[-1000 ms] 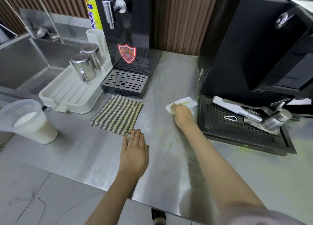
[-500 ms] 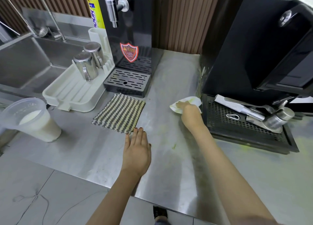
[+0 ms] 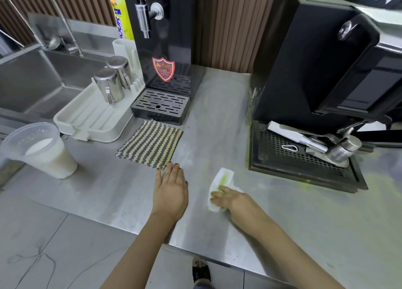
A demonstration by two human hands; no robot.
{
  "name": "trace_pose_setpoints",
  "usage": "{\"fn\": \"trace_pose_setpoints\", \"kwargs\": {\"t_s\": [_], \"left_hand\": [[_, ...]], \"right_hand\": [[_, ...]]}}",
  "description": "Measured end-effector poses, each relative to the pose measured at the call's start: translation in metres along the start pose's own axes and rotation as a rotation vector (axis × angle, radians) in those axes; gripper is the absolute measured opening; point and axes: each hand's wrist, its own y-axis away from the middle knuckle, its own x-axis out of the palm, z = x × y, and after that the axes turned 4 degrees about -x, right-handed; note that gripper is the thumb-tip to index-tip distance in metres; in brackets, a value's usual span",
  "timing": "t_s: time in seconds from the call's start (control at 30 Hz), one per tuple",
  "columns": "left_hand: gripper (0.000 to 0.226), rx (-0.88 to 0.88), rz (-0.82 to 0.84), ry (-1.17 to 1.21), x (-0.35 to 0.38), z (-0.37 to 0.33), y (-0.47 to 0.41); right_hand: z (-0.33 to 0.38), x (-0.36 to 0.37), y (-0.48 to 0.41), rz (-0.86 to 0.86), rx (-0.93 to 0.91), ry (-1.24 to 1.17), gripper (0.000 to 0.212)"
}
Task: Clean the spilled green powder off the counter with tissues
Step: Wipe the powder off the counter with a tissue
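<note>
Grip flat and uncurled, the right hand is pressing the green-stained white tissue on the steel bench near its front edge, probably risking pushing green powder onto the grey tiled floor.

Steel desk. Toward its back edge stand a white drainer tray, a black dispenser and, nearer the right end, a black machine. A woven mat lies just before the dispenser. A plastic cup of white liquid stands at the left end. A green-stained tissue lies near the front edge, and green powder dusts the right part
</note>
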Motion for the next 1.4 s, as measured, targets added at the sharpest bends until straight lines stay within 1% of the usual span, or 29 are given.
{"fn": "trace_pose_setpoints", "kwargs": {"t_s": [0.03,0.07,0.1,0.13,0.17,0.23,0.3,0.37,0.43,0.5,0.57,0.6,0.63,0.67,0.7,0.73,0.77,0.83,0.9,0.97,1.03,1.07,1.13,1.23,1.27,1.3,1.33,1.37,1.4], "left_hand": [[0.050,0.013,-0.008,-0.002,-0.001,0.001,0.004],[0.049,0.026,-0.019,-0.005,-0.002,0.002,0.008],[0.049,0.037,-0.031,-0.004,-0.003,0.002,0.012],[0.048,0.044,-0.039,0.002,-0.004,0.002,0.017],[0.048,0.045,-0.041,0.010,-0.005,0.002,0.021],[0.048,0.041,-0.027,0.018,-0.007,0.001,0.029],[0.047,0.060,-0.004,0.026,-0.008,0.000,0.035],[0.047,0.086,0.025,0.041,-0.009,-0.001,0.042],[0.047,0.097,0.060,0.039,-0.009,-0.002,0.049],[0.050,0.091,0.093,0.053,-0.010,-0.002,0.055],[0.062,0.091,0.119,0.081,-0.013,-0.003,0.059],[0.069,0.097,0.113,0.092,-0.013,-0.002,0.060],[0.074,0.100,0.109,0.102,-0.013,-0.003,0.060],[0.078,0.102,0.106,0.105,-0.013,-0.003,0.060],[0.079,0.106,0.102,0.102,-0.014,-0.004,0.060],[0.080,0.110,0.101,0.103,-0.014,-0.004,0.060],[0.081,0.108,0.103,0.112,-0.014,-0.003,0.060],[0.083,0.092,0.096,0.154,-0.014,-0.002,0.059],[0.082,0.068,0.078,0.191,-0.015,-0.001,0.060],[0.080,0.049,0.062,0.203,-0.016,-0.001,0.060],[0.079,0.038,0.065,0.193,-0.017,-0.001,0.061],[0.076,0.032,0.072,0.193,-0.017,-0.001,0.061],[0.066,0.008,0.078,0.214,-0.017,-0.001,0.060],[0.063,-0.007,0.096,0.227,-0.017,-0.002,0.058],[0.063,-0.006,0.095,0.226,-0.017,-0.002,0.058],[0.064,-0.005,0.089,0.226,-0.017,-0.002,0.059],[0.067,-0.003,0.076,0.226,-0.016,-0.001,0.059],[0.072,0.003,0.067,0.228,-0.016,-0.001,0.059],[0.076,0.008,0.065,0.230,-0.015,-0.001,0.059]], "right_hand": [[0.002,-0.005,0.006,0.030,0.070,-0.036,0.032],[-0.003,-0.009,0.006,0.002,0.106,-0.009,0.029],[-0.008,-0.011,0.001,-0.070,0.142,0.026,0.023],[-0.016,-0.013,-0.010,-0.153,0.176,0.052,0.025],[-0.021,-0.020,-0.026,-0.168,0.246,0.028,0.033],[-0.031,-0.024,-0.056,-0.158,0.358,0.014,0.044],[-0.041,-0.017,-0.071,-0.127,0.429,0.056,0.043],[-0.040,-0.002,-0.069,-0.138,0.460,0.009,0.039],[-0.030,0.006,-0.049,-0.126,0.390,0.010,0.036],[-0.013,0.013,-0.020,-0.089,0.249,-0.048,0.036],[-0.001,0.019,0.014,-0.088,0.194,-0.064,0.055],[-0.002,0.024,0.030,-0.074,0.162,-0.059,0.059],[-0.001,0.026,0.042,-0.062,0.214,-0.034,0.055],[0.001,0.025,0.052,-0.080,0.275,0.005,0.043],[0.006,0.020,0.058,-0.095,0.367,0.053,0.028],[0.008,0.014,0.059,-0.115,0.511,0.083,0.017],[0.009,0.007,0.057,-0.141,0.575,0.108,0.015],[0.014,-0.001,0.043,-0.255,0.652,-0.047,0.033],[0.034,-0.001,0.023,-0.248,0.587,-0.040,0.038],[0.048,0.017,0.004,-0.230,0.525,-0.078,0.032],[0.059,0.037,-0.009,-0.132,0.424,-0.142,0.038],[0.061,0.044,-0.009,-0.124,0.401,-0.090,0.043],[0.048,0.045,0.004,-0.158,0.403,-0.080,0.043],[0.017,0.041,0.034,-0.272,0.558,-0.053,0.039],[0.006,0.039,0.045,-0.281,0.601,0.020,0.040],[0.001,0.034,0.054,-0.332,0.691,0.008,0.035],[-0.004,0.031,0.058,-0.322,0.705,0.044,0.028],[0.001,0.028,0.057,-0.373,0.774,0.011,0.022],[0.004,0.026,0.051,-0.375,0.748,0.022,0.020]]}}
